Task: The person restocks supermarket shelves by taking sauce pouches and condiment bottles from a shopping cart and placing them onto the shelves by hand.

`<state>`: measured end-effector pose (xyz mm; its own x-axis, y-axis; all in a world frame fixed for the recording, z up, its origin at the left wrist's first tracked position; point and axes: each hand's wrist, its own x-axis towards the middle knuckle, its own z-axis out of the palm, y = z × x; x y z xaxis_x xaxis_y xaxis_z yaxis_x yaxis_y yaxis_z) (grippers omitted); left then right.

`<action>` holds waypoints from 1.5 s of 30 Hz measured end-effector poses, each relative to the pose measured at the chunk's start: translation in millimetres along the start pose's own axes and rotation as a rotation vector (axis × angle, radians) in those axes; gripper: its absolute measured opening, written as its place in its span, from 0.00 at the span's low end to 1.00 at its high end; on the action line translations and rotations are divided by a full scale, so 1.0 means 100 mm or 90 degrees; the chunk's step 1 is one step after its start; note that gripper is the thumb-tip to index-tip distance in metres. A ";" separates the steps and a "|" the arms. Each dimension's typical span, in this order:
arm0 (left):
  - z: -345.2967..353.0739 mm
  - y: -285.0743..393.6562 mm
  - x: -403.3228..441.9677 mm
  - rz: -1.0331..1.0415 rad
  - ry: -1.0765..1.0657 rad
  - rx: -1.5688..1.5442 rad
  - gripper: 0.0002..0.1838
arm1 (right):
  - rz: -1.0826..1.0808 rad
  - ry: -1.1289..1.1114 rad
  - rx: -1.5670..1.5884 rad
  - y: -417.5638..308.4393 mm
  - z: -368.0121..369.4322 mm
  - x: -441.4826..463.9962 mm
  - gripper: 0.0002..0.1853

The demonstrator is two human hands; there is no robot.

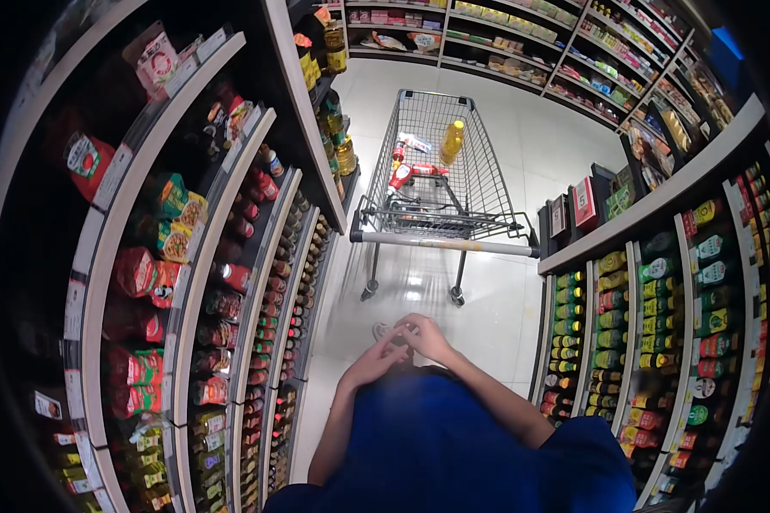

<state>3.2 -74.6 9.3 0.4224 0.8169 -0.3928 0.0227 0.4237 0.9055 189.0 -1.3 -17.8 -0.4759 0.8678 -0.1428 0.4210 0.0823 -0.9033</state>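
Note:
My left hand (373, 365) and my right hand (426, 336) meet in front of my body, above the floor. The fingers of the left hand reach toward the right hand, whose bent fingers lie over and beside them. I see nothing held in either hand. Ahead, apart from my hands, stands a wire shopping cart (485, 181) with its handle bar (445, 245) toward me. Inside it are a bottle of yellow oil (452, 145), a red squeeze bottle (399, 177) and a small white, red and blue package (416, 143).
To the left, shelves (261, 248) hold red and green packets and rows of bottles. Bottles also fill the right shelves (633, 316), close to my elbow. Oil bottles (345, 157) stand on the end shelf near the cart. Stocked shelving (496, 43) runs across the back.

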 end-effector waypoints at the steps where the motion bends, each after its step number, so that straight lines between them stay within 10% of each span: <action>1: -0.08 0.06 0.09 0.001 0.000 0.003 0.31 | -0.019 0.009 -0.012 0.01 -0.04 0.12 0.10; 8: -0.57 0.27 0.93 0.031 -0.077 0.037 0.26 | 0.028 0.061 -0.027 -0.05 -0.64 0.56 0.09; 15: -1.03 0.98 1.63 0.195 0.228 -0.159 0.15 | 0.026 0.137 -0.048 -0.15 -1.17 1.17 0.08; 25: -1.48 1.23 2.41 0.230 0.637 0.446 0.12 | -0.042 0.160 0.006 0.03 -1.81 2.39 0.08; 35: -1.51 1.30 2.87 -0.305 0.823 0.411 0.23 | 0.094 -0.057 -0.147 1.72 -2.30 4.14 0.19; 45: -1.55 1.44 3.13 -0.354 0.900 0.442 0.14 | -0.046 -0.197 -0.495 3.17 -1.64 6.16 0.31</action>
<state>-2.1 302.9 -8.1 -0.8613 0.4869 -0.1452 0.4129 0.8373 0.3584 156.0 639.3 -326.2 -0.6642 0.6835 -0.3028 0.7402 0.5449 -0.3939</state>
